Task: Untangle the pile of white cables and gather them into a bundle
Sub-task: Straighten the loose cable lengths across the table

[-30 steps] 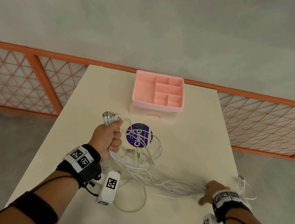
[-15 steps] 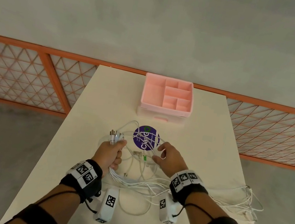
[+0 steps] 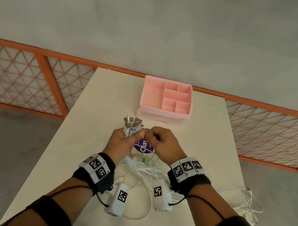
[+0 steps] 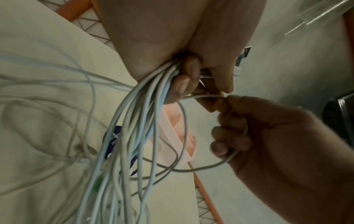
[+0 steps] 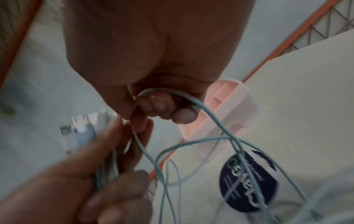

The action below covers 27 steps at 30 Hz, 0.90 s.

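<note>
Left hand [image 3: 121,143] grips the cables [image 4: 134,121] by blurred plugs [image 3: 132,123], right hand [image 3: 162,145] pinching one strand, purple sticker [image 3: 143,144] half hidden

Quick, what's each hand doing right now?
Left hand: closed, gripping the bunch of cables just below their plugs.
Right hand: closed, fingers pinching one cable loop next to the left hand.

A cream table [image 3: 83,141] carries a pink compartment box [image 3: 164,111] at its far edge. Nearer lies a round purple sticker [image 3: 143,145], crossed by loose white cables [image 3: 146,169]. More cable loops [image 3: 249,206] lie at the right edge.
</note>
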### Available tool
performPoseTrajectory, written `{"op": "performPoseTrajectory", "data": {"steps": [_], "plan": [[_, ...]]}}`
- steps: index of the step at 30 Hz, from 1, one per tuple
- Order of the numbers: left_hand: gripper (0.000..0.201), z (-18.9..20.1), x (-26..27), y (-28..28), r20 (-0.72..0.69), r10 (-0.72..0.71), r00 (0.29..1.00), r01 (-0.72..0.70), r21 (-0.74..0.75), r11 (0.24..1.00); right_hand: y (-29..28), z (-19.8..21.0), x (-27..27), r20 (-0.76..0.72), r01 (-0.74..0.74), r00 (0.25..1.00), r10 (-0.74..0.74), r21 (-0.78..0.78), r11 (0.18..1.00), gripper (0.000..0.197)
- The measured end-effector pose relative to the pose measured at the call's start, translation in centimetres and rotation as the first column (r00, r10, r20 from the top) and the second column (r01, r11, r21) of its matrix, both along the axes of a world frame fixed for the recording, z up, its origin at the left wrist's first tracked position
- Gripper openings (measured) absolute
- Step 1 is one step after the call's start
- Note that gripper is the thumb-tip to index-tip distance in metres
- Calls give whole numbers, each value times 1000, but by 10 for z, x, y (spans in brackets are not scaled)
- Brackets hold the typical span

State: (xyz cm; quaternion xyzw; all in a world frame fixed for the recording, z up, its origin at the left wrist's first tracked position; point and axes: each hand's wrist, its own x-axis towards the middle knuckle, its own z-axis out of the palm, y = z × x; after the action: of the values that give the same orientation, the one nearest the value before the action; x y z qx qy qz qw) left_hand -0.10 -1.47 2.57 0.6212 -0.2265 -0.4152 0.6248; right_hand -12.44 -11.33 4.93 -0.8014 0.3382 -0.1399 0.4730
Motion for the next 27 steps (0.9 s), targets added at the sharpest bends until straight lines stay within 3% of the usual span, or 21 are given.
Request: {"op": "performPoseTrajectory", "data": {"steps": [7,13,16,20,24,27], "plan": [[16,4,4,-13,-15,40,999,-40,-5,999,-22,59,3,194,140,972,-129,-46,989,17],[26,-3,11,-15,-44,25,999,-26,-29,999,-34,96,1,411,245,882,-230,16,969,24],[16,-7,17,-15,-54,-3,999,2,-21,1000,-42,119,-5,583,351,726,-364,141,926,27],[22,-18,24,-8,-59,1,998,0,9,1000,-66,151,-23,732,454,408,-546,357,817,26],[43,-22,22,-9,-26,19,999,-18,44,999,-85,158,-39,752,524,264,-604,414,745,27],[44,-18,23,-17,-25,30,999,-29,60,998,-94,158,-48,739,575,120,-662,492,653,28]]}}
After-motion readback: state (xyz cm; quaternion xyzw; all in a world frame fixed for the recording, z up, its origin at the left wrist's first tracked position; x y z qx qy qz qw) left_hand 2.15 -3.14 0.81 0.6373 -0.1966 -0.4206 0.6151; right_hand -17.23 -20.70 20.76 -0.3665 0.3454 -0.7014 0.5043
